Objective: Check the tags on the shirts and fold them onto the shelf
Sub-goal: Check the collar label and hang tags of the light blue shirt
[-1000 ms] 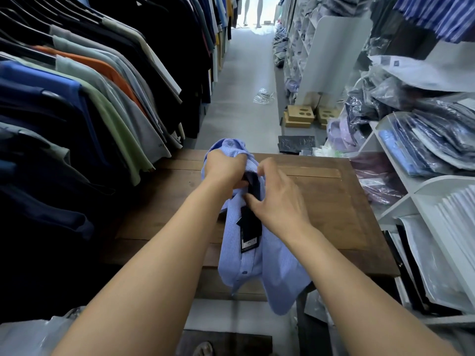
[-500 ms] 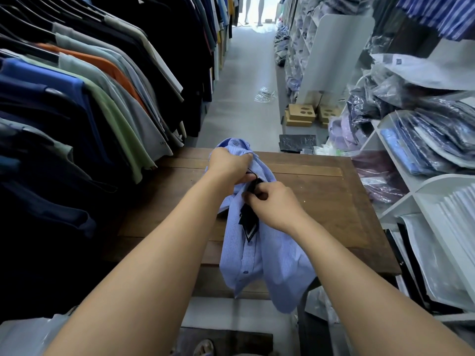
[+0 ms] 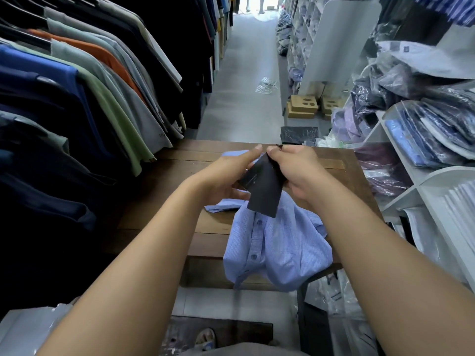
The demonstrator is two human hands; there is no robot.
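Head view: left hand [image 3: 226, 178] and right hand [image 3: 299, 168] pinch a black rectangular tag [image 3: 264, 192].

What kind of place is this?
Probably a clothing shop or its stockroom: hanging shirts crowd the left, bagged shirts fill the white shelves on the right, and a black tag is held above a blue shirt.
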